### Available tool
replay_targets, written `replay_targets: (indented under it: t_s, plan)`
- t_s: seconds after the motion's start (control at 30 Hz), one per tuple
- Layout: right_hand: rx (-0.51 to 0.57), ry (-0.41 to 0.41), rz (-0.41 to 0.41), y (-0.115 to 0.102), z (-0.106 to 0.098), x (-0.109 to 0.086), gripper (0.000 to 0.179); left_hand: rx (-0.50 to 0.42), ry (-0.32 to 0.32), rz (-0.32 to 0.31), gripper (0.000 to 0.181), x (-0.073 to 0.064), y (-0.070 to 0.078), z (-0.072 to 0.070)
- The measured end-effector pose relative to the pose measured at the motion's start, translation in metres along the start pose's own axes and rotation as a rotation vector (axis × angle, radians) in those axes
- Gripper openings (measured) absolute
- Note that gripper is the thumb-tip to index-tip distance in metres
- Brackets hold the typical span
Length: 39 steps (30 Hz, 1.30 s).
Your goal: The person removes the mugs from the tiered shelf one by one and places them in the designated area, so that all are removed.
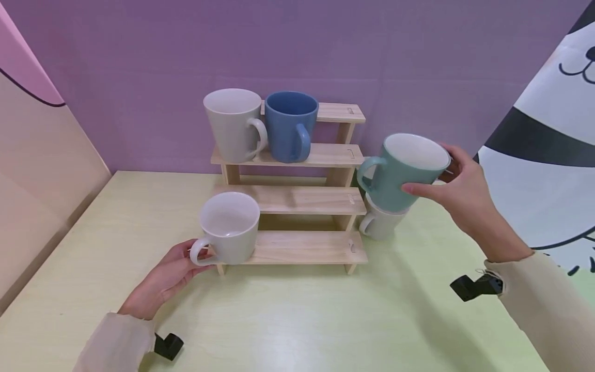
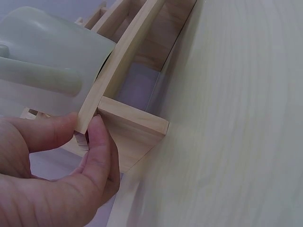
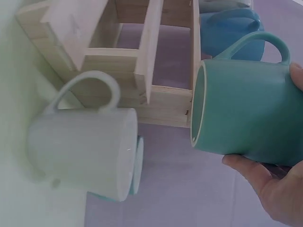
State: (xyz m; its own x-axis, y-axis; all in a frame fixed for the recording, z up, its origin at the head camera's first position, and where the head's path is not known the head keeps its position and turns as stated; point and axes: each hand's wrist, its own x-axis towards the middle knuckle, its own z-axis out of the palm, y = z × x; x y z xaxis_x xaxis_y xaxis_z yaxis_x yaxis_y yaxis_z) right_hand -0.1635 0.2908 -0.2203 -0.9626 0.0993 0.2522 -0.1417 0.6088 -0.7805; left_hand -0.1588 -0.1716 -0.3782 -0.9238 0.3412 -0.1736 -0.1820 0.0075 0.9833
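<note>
Teal mug [image 1: 392, 178] is clamped in R hand [image 1: 467, 201] & held in air, btwn this hand and wooden rack [image 1: 307, 200]. Below it, a white mug [image 1: 382, 225] is seen on table [image 1: 297, 320]. By L hand [image 1: 172, 276], lowest board [image 1: 307, 247] is pinched at its end; next to that hand, a 2nd white mug [image 1: 231, 227] is placed on it. Farther from both hands, light-grey mug [image 1: 230, 126] & blue mug [image 1: 285, 134] are stood on higher shelf [image 1: 330, 154].

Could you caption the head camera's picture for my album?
Right hand holding a teal mug beside a four-step wooden display stand, left hand pinching its lowest step.
</note>
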Motion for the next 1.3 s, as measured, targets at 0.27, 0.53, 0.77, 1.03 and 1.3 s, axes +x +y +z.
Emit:
replay_targets:
  t_s: [0.27, 0.53, 0.77, 1.03, 1.3]
  plan:
    - [-0.001, 0.008, -0.003, 0.017, -0.002, -0.02, 0.079, -0.016, -0.001, -0.002, 0.043, 0.0, 0.0, -0.001]
    - [0.033, 0.002, -0.005, 0.038, -0.003, -0.034, 0.082, -0.018, -0.001, 0.004, 0.038, 0.0, -0.001, -0.001]
    - [0.029, 0.019, -0.002, 0.054, 0.001, -0.045, 0.083, -0.039, -0.004, 0.017, 0.037, -0.001, -0.001, -0.002]
    - [0.033, 0.022, -0.009, 0.069, 0.01, -0.056, 0.082, -0.03, -0.003, 0.021, 0.032, -0.001, 0.001, -0.002]
    - [0.107, -0.001, 0.004, 0.084, 0.022, -0.066, 0.083, -0.024, -0.001, 0.008, 0.036, 0.0, 0.001, -0.001]
